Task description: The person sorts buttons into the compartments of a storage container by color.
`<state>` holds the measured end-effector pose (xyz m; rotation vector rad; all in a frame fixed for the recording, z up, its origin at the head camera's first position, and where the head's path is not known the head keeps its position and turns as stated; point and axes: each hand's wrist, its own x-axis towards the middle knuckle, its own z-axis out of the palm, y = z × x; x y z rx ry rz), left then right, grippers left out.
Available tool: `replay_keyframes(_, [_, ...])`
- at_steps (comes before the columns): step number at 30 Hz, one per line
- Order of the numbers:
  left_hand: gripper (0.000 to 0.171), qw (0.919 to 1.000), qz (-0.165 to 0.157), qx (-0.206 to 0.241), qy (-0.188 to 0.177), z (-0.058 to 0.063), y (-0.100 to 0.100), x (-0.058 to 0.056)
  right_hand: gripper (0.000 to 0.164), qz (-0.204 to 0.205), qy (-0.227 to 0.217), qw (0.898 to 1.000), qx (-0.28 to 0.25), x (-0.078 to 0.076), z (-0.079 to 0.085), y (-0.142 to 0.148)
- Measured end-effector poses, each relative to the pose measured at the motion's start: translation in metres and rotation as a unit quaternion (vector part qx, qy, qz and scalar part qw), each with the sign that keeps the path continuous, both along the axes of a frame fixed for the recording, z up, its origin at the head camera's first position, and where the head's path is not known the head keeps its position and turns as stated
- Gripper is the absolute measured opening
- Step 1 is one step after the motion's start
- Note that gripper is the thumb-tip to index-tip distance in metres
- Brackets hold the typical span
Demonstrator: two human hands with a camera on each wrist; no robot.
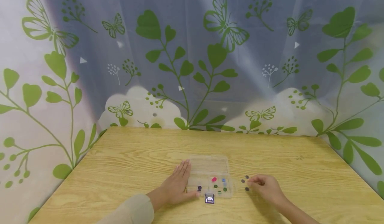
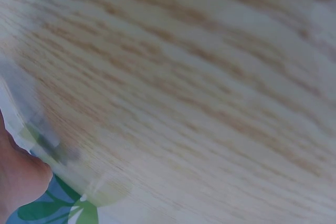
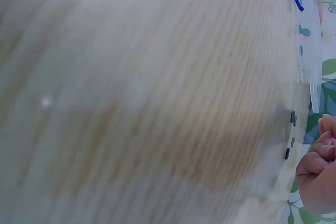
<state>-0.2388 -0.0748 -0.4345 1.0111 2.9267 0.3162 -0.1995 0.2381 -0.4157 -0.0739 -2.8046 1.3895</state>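
The left hand (image 1: pixel 176 186) lies flat against the clear plastic box (image 1: pixel 208 165), bottom middle of the frame; the right hand (image 1: pixel 268 188) curls beside dark button-like discs (image 1: pixel 247 189), lower right, and I can't tell if it pinches one. Hold the box still; pinch discs gently.

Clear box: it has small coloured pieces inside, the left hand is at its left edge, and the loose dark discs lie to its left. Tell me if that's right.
Not quite: the loose dark discs lie to the right of the clear box, by the right hand, as the head view shows.
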Motion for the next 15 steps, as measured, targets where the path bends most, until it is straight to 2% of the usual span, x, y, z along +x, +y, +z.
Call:
replay_keyframes(8, [0.096, 1.0000, -0.001, 0.000, -0.001, -0.002, 0.000, -0.001, 0.015, 0.006, 0.001, 1.000, -0.004, -0.005, -0.003, 0.009])
replay_keyframes(15, [0.096, 1.0000, -0.002, 0.000, -0.003, 0.000, -0.001, 0.000, 0.011, 0.011, 0.019, 1.000, -0.005, -0.009, -0.004, 0.012])
